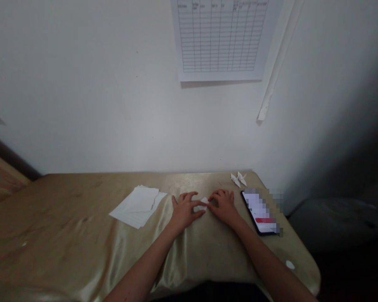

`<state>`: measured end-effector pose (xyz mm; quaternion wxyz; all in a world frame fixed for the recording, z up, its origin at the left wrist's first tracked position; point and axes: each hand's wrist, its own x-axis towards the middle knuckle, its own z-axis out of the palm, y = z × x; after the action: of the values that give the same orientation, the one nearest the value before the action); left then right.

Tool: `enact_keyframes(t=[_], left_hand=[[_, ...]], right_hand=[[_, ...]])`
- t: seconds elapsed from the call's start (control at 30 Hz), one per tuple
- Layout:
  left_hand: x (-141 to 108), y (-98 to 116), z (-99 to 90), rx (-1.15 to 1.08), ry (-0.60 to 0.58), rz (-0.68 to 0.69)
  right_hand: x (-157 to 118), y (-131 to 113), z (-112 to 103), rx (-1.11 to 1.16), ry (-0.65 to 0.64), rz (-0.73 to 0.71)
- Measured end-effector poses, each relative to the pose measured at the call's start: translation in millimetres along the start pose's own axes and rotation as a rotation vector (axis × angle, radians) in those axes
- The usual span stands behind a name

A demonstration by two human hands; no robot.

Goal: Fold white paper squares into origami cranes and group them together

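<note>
A small piece of folded white paper (203, 203) lies on the cloth-covered table between my two hands. My left hand (185, 209) grips its left side at the index finger and thumb, while the other fingers are spread beyond it. From the other side, my right hand (223, 205) has its thumb and index finger at the right edge of the paper, its remaining fingers bent. Fingertips cover part of the paper, so its exact fold is hard to make out.
Left of my hands lies a stack of white paper sheets (135, 207). Two white paper cranes (238, 179) sit near the back right corner. A phone (260, 214) with its screen lit lies right of my right hand. A printed chart (220, 42) hangs on the wall.
</note>
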<state>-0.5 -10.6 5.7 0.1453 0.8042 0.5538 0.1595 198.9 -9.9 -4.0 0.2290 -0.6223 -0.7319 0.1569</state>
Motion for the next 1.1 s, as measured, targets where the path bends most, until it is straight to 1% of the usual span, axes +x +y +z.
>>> enact_keyframes(t=[0.17, 0.4, 0.67, 1.1], left_hand=[[0, 0, 0.5, 0.01, 0.017, -0.003], [1, 0, 1.2, 0.04, 0.014, -0.005], [2, 1, 0.1, 0.04, 0.004, -0.017], [2, -1, 2.3, 0.053, 0.009, -0.016]], right_hand=[[-3, -1, -3, 0.013, -0.002, 0.0], [4, 4, 4, 0.001, -0.003, 0.035], [9, 6, 7, 0.038, 0.022, 0.084], [17, 9, 10, 0.023, 0.09, 0.095]])
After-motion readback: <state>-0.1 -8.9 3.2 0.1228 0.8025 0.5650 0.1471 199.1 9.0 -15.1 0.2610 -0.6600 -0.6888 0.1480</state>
